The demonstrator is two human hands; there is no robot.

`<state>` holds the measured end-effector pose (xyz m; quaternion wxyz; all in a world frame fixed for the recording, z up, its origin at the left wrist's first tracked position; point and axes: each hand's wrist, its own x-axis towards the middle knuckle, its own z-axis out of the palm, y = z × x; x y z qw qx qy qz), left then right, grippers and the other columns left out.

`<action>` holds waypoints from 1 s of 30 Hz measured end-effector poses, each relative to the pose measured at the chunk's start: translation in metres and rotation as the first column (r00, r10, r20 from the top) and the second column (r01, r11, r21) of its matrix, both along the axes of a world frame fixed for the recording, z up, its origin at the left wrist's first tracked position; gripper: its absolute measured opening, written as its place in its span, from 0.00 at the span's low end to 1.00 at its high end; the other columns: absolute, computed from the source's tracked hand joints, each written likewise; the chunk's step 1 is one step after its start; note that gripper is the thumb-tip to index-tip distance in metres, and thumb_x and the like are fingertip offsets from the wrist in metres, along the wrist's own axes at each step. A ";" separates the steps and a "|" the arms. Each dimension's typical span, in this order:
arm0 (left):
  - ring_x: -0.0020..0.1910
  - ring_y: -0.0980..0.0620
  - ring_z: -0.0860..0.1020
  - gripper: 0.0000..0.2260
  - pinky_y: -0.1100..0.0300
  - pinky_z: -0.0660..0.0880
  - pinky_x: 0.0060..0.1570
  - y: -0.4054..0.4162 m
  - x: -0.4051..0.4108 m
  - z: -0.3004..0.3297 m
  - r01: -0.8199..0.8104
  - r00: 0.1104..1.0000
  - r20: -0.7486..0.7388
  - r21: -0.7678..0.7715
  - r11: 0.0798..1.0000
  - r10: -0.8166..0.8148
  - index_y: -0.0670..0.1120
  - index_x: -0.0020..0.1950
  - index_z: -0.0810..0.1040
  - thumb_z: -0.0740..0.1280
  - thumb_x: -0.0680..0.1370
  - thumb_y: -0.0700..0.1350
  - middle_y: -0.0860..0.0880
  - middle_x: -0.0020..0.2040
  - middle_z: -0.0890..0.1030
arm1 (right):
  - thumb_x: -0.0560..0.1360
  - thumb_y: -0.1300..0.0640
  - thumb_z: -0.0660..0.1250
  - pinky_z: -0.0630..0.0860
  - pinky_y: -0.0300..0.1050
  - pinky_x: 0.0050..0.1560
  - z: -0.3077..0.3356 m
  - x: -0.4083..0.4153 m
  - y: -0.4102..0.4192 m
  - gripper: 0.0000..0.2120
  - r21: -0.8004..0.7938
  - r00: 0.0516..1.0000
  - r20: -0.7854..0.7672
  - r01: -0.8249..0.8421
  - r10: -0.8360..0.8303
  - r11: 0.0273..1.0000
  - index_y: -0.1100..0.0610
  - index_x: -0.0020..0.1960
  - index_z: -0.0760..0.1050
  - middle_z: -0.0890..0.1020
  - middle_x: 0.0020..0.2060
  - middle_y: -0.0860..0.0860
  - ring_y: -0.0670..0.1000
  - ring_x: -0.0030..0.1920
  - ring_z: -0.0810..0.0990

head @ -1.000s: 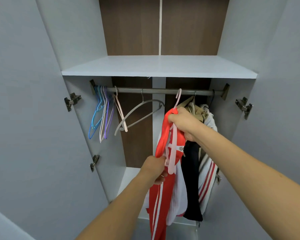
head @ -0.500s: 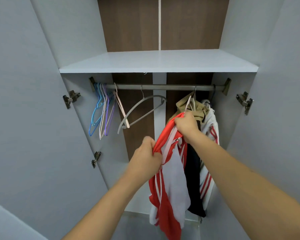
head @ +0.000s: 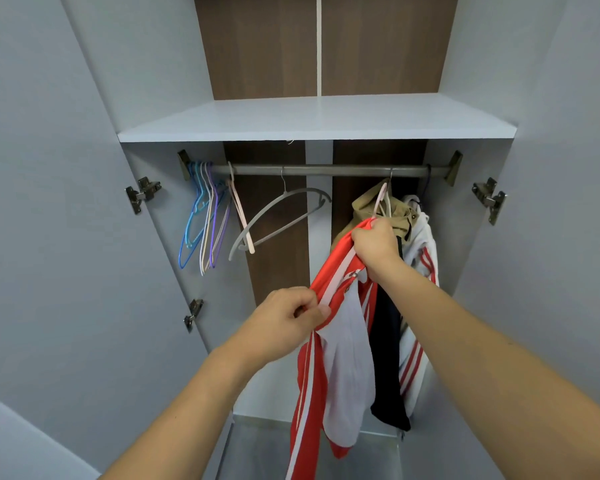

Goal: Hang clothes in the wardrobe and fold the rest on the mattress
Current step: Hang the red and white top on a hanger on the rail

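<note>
A red jacket (head: 329,282) with white stripes and a white lining hangs from a pale pink hanger (head: 381,200). The hanger's hook reaches up toward the grey wardrobe rail (head: 326,170); whether it sits on the rail I cannot tell. My right hand (head: 374,244) grips the jacket's collar at the top of the hanger. My left hand (head: 286,320) pinches the jacket's left shoulder edge lower down. Behind the jacket hang a tan garment (head: 362,207), a black garment (head: 388,358) and a white one with red stripes (head: 421,258).
Several empty hangers hang on the rail's left: blue, cream and purple ones (head: 203,220), a pink one (head: 239,216) and a wide grey one (head: 278,220). A white shelf (head: 312,119) sits above the rail. Open doors with metal hinges (head: 142,195) flank the wardrobe.
The jacket has moved right along the rail to the hanging clothes. My left hand rose from the jacket's lower part to its shoulder edge. The jacket now spreads out on its hanger.
</note>
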<state>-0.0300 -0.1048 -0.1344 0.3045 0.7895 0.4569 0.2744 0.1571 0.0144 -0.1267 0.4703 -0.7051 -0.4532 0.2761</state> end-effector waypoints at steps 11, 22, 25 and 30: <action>0.23 0.61 0.70 0.18 0.71 0.63 0.23 0.012 -0.010 -0.010 -0.221 0.975 -0.041 -0.057 0.974 0.218 0.48 0.31 0.74 0.72 0.76 0.55 0.59 0.22 0.71 | 0.79 0.60 0.61 0.77 0.48 0.37 0.002 0.004 -0.004 0.15 0.019 0.994 -0.079 0.080 -0.078 0.997 0.61 0.65 0.66 0.76 0.41 0.56 0.55 0.38 0.79; 0.32 0.59 0.78 0.14 0.67 0.72 0.30 0.016 -0.012 -0.018 -0.333 0.930 -0.123 0.114 0.936 0.346 0.49 0.36 0.82 0.72 0.76 0.56 0.57 0.32 0.81 | 0.82 0.60 0.59 0.76 0.42 0.33 0.004 -0.010 -0.008 0.07 0.128 0.974 -0.149 0.188 -0.168 0.974 0.56 0.57 0.61 0.75 0.37 0.52 0.51 0.36 0.79; 0.37 0.53 0.76 0.16 0.59 0.71 0.36 0.019 -0.012 -0.020 -0.238 0.895 -0.310 0.276 0.931 0.321 0.47 0.39 0.76 0.65 0.80 0.57 0.53 0.38 0.79 | 0.82 0.60 0.59 0.80 0.46 0.38 0.005 -0.013 -0.009 0.07 0.145 0.974 -0.148 0.194 -0.173 0.970 0.55 0.54 0.60 0.75 0.37 0.52 0.52 0.37 0.80; 0.37 0.50 0.73 0.19 0.57 0.67 0.37 0.028 -0.025 -0.011 -0.115 0.826 -0.484 0.359 0.926 0.291 0.49 0.38 0.73 0.60 0.81 0.60 0.54 0.34 0.70 | 0.82 0.61 0.59 0.77 0.44 0.36 0.002 -0.016 -0.010 0.09 0.145 0.980 -0.142 0.163 -0.142 0.976 0.54 0.55 0.58 0.73 0.36 0.52 0.52 0.37 0.79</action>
